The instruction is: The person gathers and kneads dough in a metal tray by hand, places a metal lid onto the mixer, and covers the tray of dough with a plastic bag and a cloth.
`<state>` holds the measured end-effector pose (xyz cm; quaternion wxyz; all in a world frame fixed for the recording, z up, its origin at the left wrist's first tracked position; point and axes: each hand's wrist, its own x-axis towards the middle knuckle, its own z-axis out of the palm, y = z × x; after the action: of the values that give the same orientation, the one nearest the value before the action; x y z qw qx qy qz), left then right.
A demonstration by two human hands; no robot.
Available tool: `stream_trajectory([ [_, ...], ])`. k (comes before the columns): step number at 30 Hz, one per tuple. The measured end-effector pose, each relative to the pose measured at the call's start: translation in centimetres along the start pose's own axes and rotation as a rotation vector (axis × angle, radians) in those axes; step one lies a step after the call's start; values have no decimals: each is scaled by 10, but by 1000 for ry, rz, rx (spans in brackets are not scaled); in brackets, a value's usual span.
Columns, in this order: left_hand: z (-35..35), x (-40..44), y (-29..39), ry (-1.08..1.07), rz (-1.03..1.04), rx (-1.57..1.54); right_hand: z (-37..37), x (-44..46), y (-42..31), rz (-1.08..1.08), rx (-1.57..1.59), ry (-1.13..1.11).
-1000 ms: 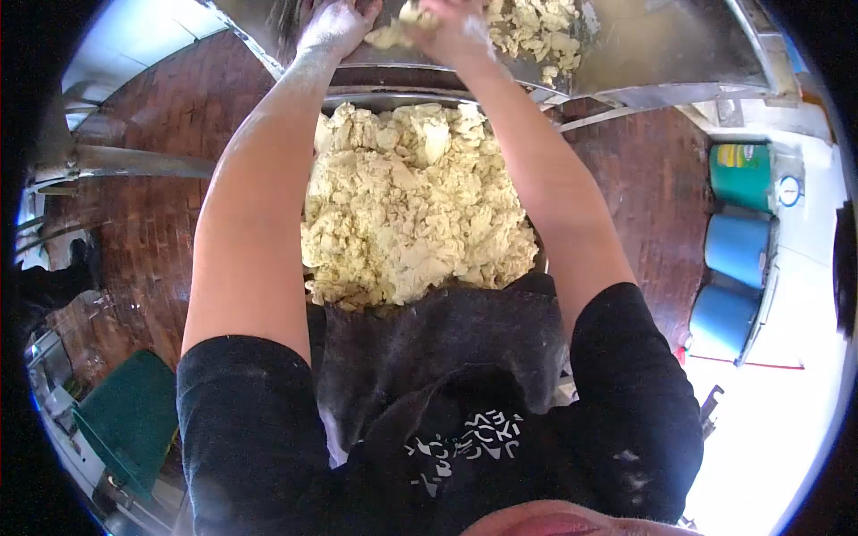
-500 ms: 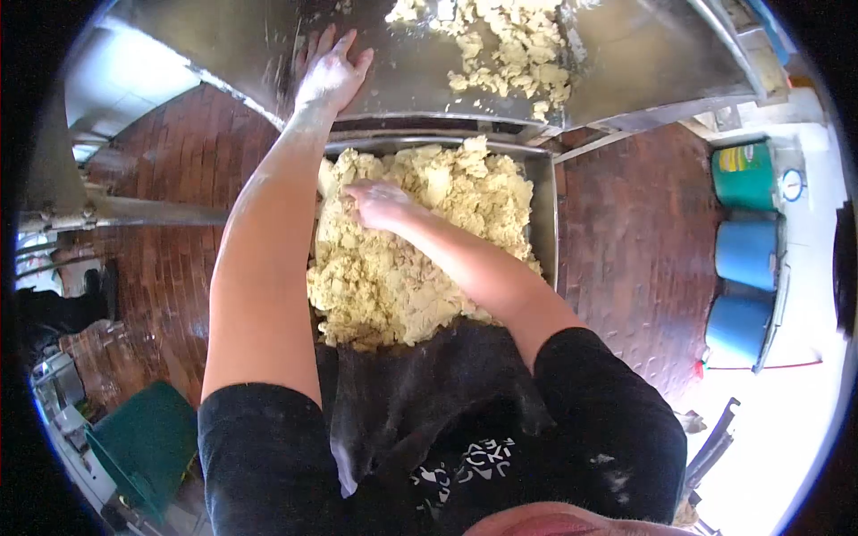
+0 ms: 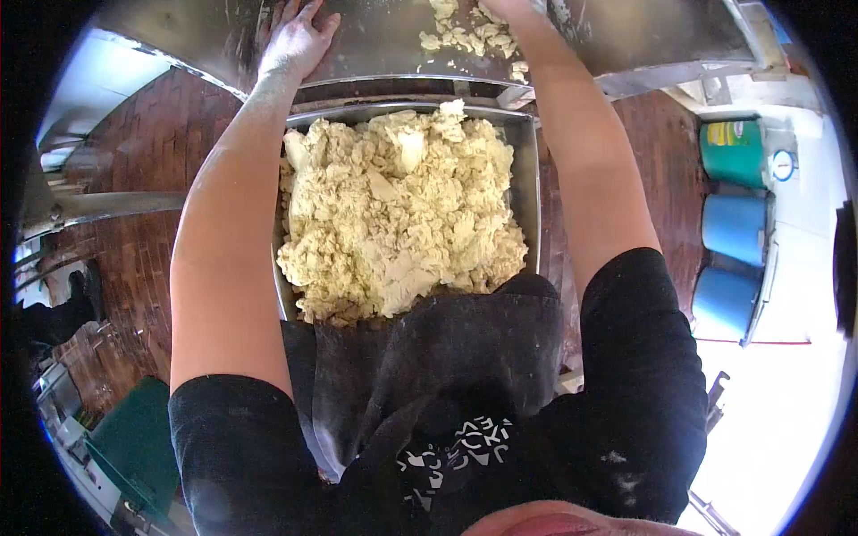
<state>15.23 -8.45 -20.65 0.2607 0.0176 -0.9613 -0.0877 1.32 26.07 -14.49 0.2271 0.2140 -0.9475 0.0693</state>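
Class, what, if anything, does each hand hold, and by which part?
The left hand, on the metal table, holds nothing visible. The right hand, near dough pieces, is cut off by the picture's edge: any hold cannot be told.

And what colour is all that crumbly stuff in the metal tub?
Pale, creamy yellow: the crumbly stuff shows best in the head view.

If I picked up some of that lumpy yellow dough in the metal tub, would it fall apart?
The dough might break into clumps, since it looks ragged and crumbly. Pieces probably wouldn't roll well, being so uneven. All together it may be heavy, as it covers most of the metal tub.
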Motion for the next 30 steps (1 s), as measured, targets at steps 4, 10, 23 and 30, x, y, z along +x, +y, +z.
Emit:
stream_trajectory([
  [4,-7,7,3,-20,-16,116,-11,-35,10,-110,148,58],
  [10,-9,8,6,-50,-38,88,-95,-159,-54,13,51,-163],
  [23,-19,4,17,-86,-69,50,-5,-301,-40,48,71,-883],
  [30,-16,4,13,-92,-84,28,-78,-150,-163,-290,422,105],
])
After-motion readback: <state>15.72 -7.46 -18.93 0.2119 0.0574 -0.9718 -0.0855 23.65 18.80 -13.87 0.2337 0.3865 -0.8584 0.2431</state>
